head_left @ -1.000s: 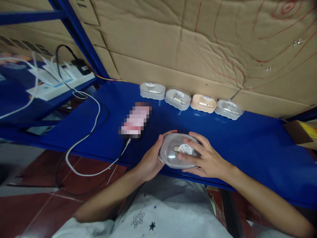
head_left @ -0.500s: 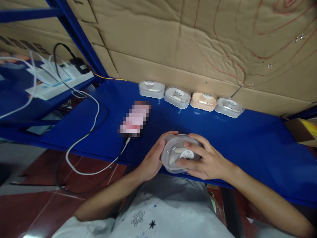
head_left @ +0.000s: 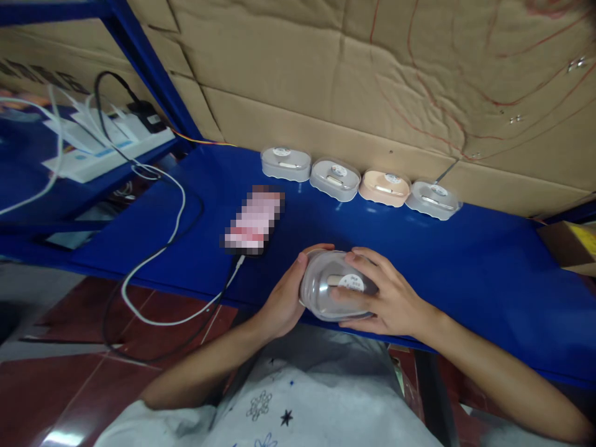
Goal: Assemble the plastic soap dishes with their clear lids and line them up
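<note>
Above the near edge of the blue table (head_left: 419,254), a grey oval plastic box (head_left: 321,301) with a clear lid is held between both hands. A round white label and a pale bar show on its top. My left hand (head_left: 288,298) wraps round the box's left side, thumb along the edge, with its other fingers partly hidden behind. My right hand (head_left: 388,295) grips the right side, its fingers reaching over the lid beside the label. The underside of the box is out of sight.
Similar lidded boxes stand in a row along the cardboard wall (head_left: 288,99), one of them a peach box (head_left: 384,188). A phone (head_left: 254,220) with a white cable (head_left: 179,217) lies to the left. A power strip (head_left: 79,164) sits farther left, an open carton (head_left: 565,245) at right.
The fingers of my right hand have shifted on the lid, now showing more of the label. The box remains between both hands, and the view has moved slightly.
</note>
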A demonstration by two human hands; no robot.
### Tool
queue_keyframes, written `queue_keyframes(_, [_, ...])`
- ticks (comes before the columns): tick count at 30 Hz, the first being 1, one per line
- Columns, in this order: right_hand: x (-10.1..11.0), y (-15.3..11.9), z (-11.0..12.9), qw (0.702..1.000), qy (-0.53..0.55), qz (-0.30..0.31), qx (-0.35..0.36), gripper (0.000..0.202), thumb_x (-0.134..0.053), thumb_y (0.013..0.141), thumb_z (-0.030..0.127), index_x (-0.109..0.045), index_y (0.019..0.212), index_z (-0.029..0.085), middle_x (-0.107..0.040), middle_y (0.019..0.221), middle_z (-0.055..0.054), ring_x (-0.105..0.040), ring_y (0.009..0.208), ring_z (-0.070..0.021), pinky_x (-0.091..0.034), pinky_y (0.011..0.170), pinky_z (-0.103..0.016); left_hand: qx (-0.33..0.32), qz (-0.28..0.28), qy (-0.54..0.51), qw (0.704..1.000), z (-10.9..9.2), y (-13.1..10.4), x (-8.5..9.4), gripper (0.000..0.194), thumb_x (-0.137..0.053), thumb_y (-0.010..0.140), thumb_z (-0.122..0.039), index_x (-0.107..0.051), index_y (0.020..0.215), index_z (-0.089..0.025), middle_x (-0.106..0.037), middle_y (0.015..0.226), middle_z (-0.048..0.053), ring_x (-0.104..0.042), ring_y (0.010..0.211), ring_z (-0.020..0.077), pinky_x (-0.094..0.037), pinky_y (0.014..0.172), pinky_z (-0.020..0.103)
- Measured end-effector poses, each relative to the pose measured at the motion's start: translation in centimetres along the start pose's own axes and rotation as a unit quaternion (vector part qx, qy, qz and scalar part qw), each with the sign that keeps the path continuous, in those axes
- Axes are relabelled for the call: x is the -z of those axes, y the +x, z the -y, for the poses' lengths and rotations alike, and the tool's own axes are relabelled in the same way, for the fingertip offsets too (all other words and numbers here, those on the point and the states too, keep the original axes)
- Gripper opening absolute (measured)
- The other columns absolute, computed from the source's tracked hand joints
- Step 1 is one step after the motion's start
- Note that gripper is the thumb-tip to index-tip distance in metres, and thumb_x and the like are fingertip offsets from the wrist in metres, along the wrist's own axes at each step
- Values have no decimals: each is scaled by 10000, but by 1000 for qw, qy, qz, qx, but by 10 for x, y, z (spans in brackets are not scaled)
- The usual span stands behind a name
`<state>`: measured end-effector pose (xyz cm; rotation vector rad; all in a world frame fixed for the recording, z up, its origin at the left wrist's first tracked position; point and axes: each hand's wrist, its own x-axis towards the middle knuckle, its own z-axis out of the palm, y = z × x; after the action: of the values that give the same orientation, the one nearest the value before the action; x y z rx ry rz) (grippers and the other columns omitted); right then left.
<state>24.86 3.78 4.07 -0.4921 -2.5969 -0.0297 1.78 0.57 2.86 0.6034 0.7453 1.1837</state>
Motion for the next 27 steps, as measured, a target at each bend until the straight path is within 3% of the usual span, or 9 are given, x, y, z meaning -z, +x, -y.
queue_keyframes(5, [-1, -3, 0, 1000, 3, 6, -3, 676, -830, 890, 426, -559, 1510, 439, -375, 1665, -49, -394, 1512, -427, -493, 1157, -650, -28, 11, 18, 999, 4, -1, 1, 509, -618, 972, -679, -752, 1248, -273, -770, 1214, 40, -674, 1150, 261, -503, 1014, 364])
queue_keyframes(16, [-1, 0, 5, 999, 36, -22, -3, 547, -764, 909, 280, -611, 1415, 415, -328, 1602, -51, -370, 1515, -399, -487, 1161, -636, -102, 1, 90, 991, 19, -7, 11, 505, -541, 1027, -628, -724, 1330, -267, -740, 1313, 78, -648, 1206, 296, -448, 1086, 382])
queue_keyframes(18, [-1, 0, 6, 1000, 15, -14, 6, 544, -777, 916, 322, -608, 1418, 445, -354, 1582, -44, -374, 1508, -402, -490, 1158, -638, -106, 3, 98, 990, 19, -7, 11, 501, -526, 1038, -618, -721, 1329, -261, -744, 1304, 82, -656, 1188, 294, -448, 1087, 386])
queue_keyframes(22, [-6, -1, 7, 1000, 6, -18, -8, 652, -775, 898, 613, -544, 1487, 456, -367, 1595, -73, -409, 1485, -387, -517, 1134, -614, -91, 16, 105, 990, 17, -6, 12, 508, -452, 1068, -613, -701, 1343, -267, -745, 1293, 72, -663, 1176, 281, -468, 1064, 383])
queue_keyframes(24, [-8, -1, 9, 999, 13, -23, -29, 688, -777, 899, 608, -511, 1516, 461, -332, 1642, -78, -420, 1483, -383, -514, 1132, -612, -88, 14, 109, 990, 17, -5, 12, 515, -435, 1073, -614, -695, 1349, -266, -742, 1299, 72, -658, 1192, 282, -471, 1062, 381])
queue_keyframes(27, [-7, 0, 9, 998, 42, -16, -50, 729, -802, 906, 477, -476, 1556, 428, -261, 1711, -84, -427, 1490, -401, -501, 1132, -628, -107, 14, 125, 986, 18, -6, 11, 513, -420, 1083, -600, -687, 1354, -255, -731, 1318, 73, -659, 1197, 280, -479, 1065, 384])
